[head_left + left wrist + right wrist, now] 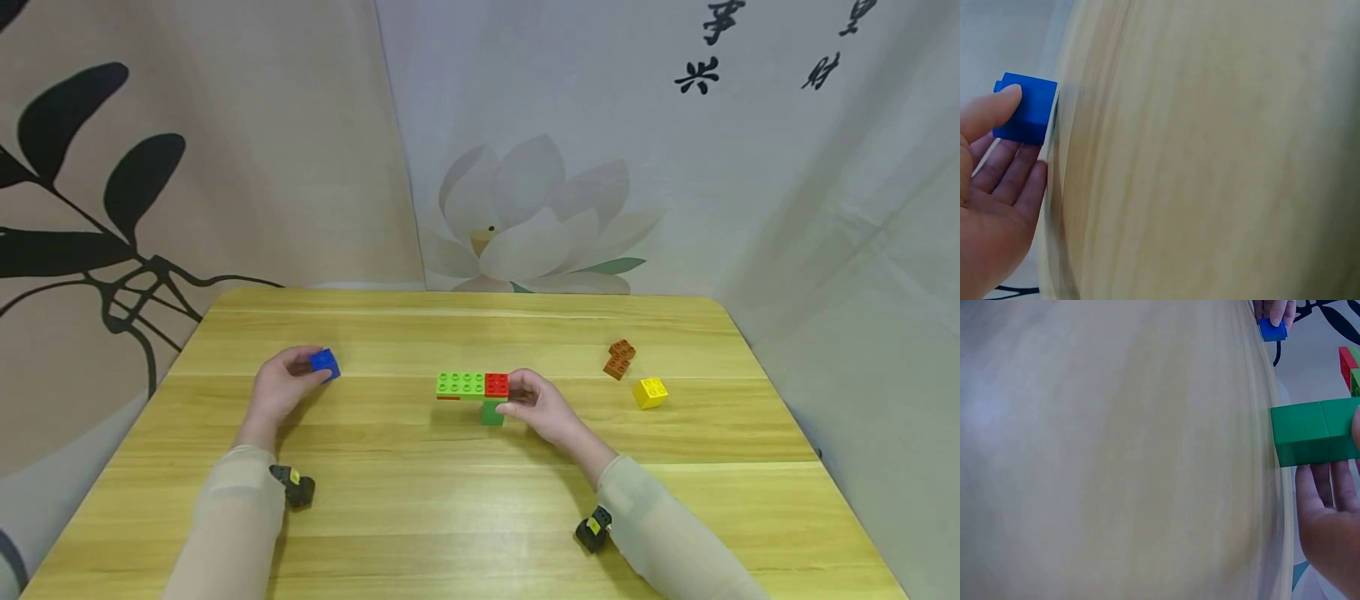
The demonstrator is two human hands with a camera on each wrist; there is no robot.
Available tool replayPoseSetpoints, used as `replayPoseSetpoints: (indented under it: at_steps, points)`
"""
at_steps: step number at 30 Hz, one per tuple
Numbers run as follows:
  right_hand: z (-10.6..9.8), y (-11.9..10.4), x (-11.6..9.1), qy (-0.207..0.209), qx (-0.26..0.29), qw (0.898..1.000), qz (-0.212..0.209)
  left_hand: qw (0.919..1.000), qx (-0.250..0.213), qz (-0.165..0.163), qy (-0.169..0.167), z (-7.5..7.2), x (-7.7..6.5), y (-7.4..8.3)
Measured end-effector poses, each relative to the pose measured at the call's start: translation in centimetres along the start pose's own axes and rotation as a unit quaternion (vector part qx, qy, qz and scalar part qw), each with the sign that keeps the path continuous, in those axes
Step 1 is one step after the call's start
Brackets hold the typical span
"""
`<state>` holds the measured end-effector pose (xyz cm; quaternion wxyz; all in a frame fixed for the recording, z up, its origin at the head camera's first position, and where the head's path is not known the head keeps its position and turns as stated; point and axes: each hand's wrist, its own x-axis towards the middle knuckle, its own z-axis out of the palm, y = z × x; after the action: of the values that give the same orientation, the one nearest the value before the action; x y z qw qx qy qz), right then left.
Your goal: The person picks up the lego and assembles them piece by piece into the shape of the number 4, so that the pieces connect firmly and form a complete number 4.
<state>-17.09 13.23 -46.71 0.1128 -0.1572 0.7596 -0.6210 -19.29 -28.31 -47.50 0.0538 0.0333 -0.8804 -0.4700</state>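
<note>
My left hand (279, 390) pinches a blue toy building brick (325, 363) between thumb and fingers, over the left part of the table. In the left wrist view the thumb lies across the face of the blue brick (1030, 109). Near the middle, my right hand (546, 410) grips a built brick structure. It has a column of stacked green bricks (492, 413), topped by a red brick (497, 384) and a light green brick (460, 384) that juts out leftward. A thin strip of red shows beneath the light green brick. The right wrist view shows two green bricks (1300, 434) joined together.
On the right side of the wooden table (420, 517) lie two brown bricks (618, 359), touching each other, and a yellow brick (651, 392). A printed cloth (540, 100) hangs behind the table's far edge.
</note>
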Motion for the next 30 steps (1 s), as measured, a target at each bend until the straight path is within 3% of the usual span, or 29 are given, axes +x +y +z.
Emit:
replayPoseSetpoints:
  at_steps: [4,14,20,30]
  points:
    - [0.1,-1.6,-0.7,-0.002,0.0,1.0,-0.004,0.9999,-0.01,0.009,0.001,0.0,-0.2,0.4]
    - [0.1,-1.8,-0.6,-0.004,0.0,1.0,0.003,0.9977,-0.042,0.047,-0.025,0.8,-0.4,2.5]
    - [0.1,-1.8,-0.7,-0.004,0.001,1.0,0.003,0.9949,-0.073,0.052,-0.045,1.5,-0.2,4.2]
    - [-0.1,1.3,0.5,0.003,-0.004,1.0,0.004,0.9929,-0.058,0.075,-0.073,3.0,-0.5,7.6]
